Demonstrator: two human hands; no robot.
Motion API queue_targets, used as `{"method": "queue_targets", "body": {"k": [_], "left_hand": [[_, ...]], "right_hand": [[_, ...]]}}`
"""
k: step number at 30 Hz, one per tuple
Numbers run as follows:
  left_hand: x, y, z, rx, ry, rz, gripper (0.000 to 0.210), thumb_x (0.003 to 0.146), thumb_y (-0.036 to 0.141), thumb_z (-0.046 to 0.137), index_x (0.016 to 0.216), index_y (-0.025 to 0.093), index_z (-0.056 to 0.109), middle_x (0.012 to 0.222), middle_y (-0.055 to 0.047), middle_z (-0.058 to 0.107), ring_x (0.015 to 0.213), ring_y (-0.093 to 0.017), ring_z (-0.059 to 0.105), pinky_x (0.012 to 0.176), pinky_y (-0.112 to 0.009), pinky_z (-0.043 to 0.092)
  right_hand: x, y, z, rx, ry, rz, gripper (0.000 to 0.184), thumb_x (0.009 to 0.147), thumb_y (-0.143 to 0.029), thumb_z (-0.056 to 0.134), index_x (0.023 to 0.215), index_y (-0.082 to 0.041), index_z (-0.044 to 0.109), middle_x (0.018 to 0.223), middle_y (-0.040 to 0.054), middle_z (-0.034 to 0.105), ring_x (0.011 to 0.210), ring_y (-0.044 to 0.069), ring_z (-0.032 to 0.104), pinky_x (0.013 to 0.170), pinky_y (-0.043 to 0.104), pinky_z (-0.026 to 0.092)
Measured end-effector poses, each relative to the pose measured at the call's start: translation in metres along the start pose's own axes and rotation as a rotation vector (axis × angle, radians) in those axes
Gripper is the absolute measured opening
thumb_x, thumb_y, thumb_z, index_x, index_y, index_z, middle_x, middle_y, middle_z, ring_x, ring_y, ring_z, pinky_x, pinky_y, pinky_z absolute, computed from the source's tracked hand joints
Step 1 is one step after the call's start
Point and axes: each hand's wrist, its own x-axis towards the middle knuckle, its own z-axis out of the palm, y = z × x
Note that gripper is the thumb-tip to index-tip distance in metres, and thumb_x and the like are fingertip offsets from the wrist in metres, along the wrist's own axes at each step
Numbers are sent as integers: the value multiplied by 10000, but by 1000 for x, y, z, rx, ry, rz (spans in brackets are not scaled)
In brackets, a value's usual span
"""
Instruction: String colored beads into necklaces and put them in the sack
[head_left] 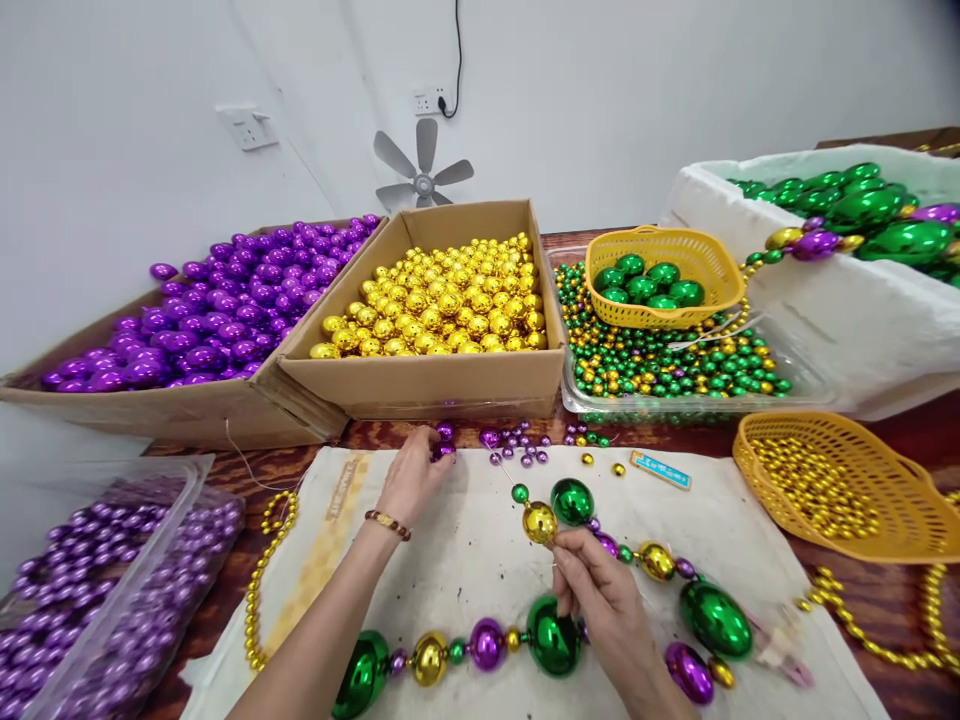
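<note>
My left hand (pixel 411 482) reaches to the back edge of the white cloth, its thumb and fingers closed around shiny purple beads (pixel 445 433). Pinched in my right hand (pixel 596 590) is a bead string beside a large gold bead (pixel 540 522). A small green bead (pixel 520 493) sits just beyond it, and a thin pale strand, thread or needle, runs on from there toward a purple bead (pixel 490 439). Around and below my right hand lies a strung garland with a big green bead (pixel 553 636), a purple bead (pixel 487 644) and a gold bead (pixel 430 658).
Cardboard boxes of purple balls (pixel 225 320) and gold balls (pixel 450 300) stand behind. A clear tray (pixel 690 402) of small beads carries a yellow basket (pixel 664 240). Another yellow basket (pixel 922 515) holds gold beads. At left is a bin of purple beads (pixel 112 560).
</note>
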Motion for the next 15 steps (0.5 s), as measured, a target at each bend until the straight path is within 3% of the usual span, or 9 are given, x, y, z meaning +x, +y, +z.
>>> {"method": "queue_targets", "body": {"k": [3, 5, 6, 11, 15], "left_hand": [[-18, 11, -7, -674, -127, -105, 391, 829, 328, 608, 1196, 215, 534, 1038, -67, 636, 872, -191, 632, 826, -361, 500], [-32, 22, -11, -1125, -231, -186, 403, 840, 296, 622, 1231, 236, 540, 1013, -50, 648, 868, -173, 642, 883, -374, 496], [-38, 28, -11, -1247, -261, -210, 372, 844, 272, 627, 1208, 231, 563, 999, -48, 653, 869, -170, 645, 906, -378, 489], [-51, 44, -4, -1493, -239, -300, 141, 854, 236, 632, 974, 165, 651, 943, -61, 668, 848, -180, 655, 869, -369, 518], [-49, 45, 3, -1552, -271, -277, 266, 888, 247, 586, 1150, 215, 619, 981, -58, 653, 856, -167, 641, 778, -313, 538]], "right_hand": [[0, 2, 1, -10, -24, 9, 257, 964, -405, 436, 939, -175, 547, 634, -22, 525, 501, 98, 522, 481, 200, 403], [-2, 5, 3, -19, -34, 9, 260, 966, -405, 434, 947, -174, 555, 634, -18, 535, 500, 100, 526, 481, 202, 407], [-2, 6, 4, -22, -37, 5, 261, 966, -404, 435, 951, -175, 558, 632, -18, 539, 497, 100, 526, 480, 202, 408], [-6, 7, 3, -50, -48, -23, 244, 977, -379, 423, 937, -182, 562, 631, -19, 548, 506, 100, 546, 495, 200, 416], [-6, 2, 2, -82, -66, -36, 233, 976, -365, 427, 929, -180, 562, 622, -18, 560, 511, 110, 571, 502, 205, 426]]}}
